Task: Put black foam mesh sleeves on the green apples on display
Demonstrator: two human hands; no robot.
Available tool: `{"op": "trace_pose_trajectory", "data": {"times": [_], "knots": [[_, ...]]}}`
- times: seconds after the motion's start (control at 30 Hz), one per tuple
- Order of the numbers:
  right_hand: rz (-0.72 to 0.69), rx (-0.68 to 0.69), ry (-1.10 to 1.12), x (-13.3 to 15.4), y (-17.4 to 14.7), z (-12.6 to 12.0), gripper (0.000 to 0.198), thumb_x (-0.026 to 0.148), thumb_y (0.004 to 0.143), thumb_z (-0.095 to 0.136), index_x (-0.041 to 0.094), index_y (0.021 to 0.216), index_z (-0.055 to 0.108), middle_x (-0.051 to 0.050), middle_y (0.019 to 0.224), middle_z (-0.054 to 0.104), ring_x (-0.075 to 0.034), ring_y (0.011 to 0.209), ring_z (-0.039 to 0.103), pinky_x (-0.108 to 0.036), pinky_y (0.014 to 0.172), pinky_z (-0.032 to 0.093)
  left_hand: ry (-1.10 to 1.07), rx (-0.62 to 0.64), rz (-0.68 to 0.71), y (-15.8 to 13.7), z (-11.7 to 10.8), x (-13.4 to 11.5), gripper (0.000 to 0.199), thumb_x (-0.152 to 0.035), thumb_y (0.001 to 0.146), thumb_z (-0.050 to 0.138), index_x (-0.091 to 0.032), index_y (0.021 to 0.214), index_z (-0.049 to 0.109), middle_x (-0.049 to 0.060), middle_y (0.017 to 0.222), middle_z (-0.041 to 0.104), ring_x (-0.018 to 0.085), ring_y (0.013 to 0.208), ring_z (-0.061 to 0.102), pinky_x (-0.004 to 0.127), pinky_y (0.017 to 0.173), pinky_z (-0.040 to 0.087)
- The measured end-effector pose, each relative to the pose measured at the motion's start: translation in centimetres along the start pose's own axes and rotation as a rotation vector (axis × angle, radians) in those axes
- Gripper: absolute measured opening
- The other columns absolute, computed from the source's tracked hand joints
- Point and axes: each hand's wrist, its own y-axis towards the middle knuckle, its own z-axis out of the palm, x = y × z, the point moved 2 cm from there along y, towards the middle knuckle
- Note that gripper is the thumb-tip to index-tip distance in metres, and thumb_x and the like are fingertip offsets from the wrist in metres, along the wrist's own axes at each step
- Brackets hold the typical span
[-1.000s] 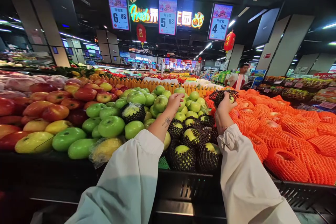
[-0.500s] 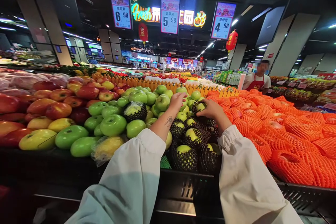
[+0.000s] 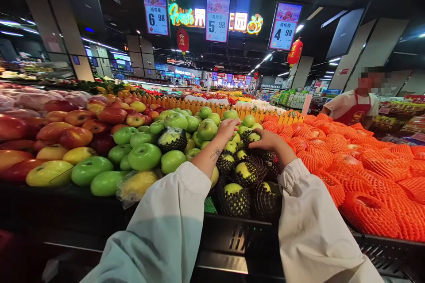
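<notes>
Right hand (image 3: 270, 140): curled round netted apple (image 3: 255, 136), right of centre frame | Left hand (image 3: 229, 128): beside green apples (image 3: 207, 129), centre; grip cannot be told | Netting (image 3: 236, 204): presumably cushions against bruising when stacked

We count two bare hands (image 3: 268, 139), three large rectangular price screens (image 3: 217, 18), two large red lanterns (image 3: 295, 51), one red-aproned person (image 3: 360, 107).

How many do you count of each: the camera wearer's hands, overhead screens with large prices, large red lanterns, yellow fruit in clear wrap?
Left hand and right hand: 2
Screens with large prices: 3
Large red lanterns: 2
Yellow fruit in clear wrap: 1
Total: 8
</notes>
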Motion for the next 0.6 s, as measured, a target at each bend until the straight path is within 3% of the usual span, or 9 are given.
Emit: {"op": "trace_pose_trajectory", "data": {"times": [0.17,0.3,0.4,0.5,0.6], "knots": [[0.031,-0.003,0.043,0.6,-0.5,0.2,0.088,0.062,0.075,0.081,0.019,0.147,0.056,-0.017,0.136,0.067,-0.037,0.121,0.066,-0.046,0.104,0.052,0.246,0.059,0.039,0.3,0.3,0.7,0.021,-0.034,0.087,0.058,-0.017,0.076,0.065,0.006,0.091,0.072,0.017,0.081,0.065,0.025,0.066,0.046],[0.08,-0.116,-0.058,1.3,-1.4,-0.2,0.108,0.071,0.071,0.079,0.016,0.157,0.044,-0.026,0.149,0.051,-0.046,0.136,0.052,-0.056,0.109,0.047,0.666,0.184,0.175,-0.4,0.7,0.9,0.016,-0.032,0.085,0.064,-0.018,0.079,0.068,0.006,0.09,0.073,0.022,0.091,0.066,0.032,0.087,0.05],[0.019,-0.137,-0.097,1.5,-1.9,-0.6,0.1,0.061,0.069,0.086,0.017,0.152,0.049,-0.023,0.147,0.054,-0.043,0.134,0.055,-0.051,0.108,0.049,0.919,0.291,0.209,-1.4,1.1,0.7,0.02,-0.036,0.089,0.062,-0.018,0.089,0.071,0.01,0.101,0.076,0.026,0.097,0.068,0.034,0.09,0.053],[0.016,-0.067,-0.094,1.2,-1.8,-0.6,0.081,0.045,0.07,0.089,0.017,0.14,0.057,-0.018,0.132,0.066,-0.036,0.121,0.065,-0.042,0.101,0.052,1.026,0.263,0.188,-2.6,1.8,0.2,0.023,-0.038,0.09,0.061,-0.018,0.09,0.072,0.013,0.103,0.077,0.03,0.104,0.07,0.038,0.095,0.054],[0.033,-0.066,-0.098,0.9,-1.3,-0.3,0.079,0.041,0.069,0.088,0.018,0.138,0.056,-0.015,0.128,0.067,-0.033,0.117,0.067,-0.038,0.096,0.054,1.117,0.256,0.166,-3.8,3.1,-0.5,0.014,-0.029,0.086,0.067,-0.018,0.082,0.074,0.02,0.1,0.077,0.037,0.108,0.071,0.047,0.097,0.055]]}}
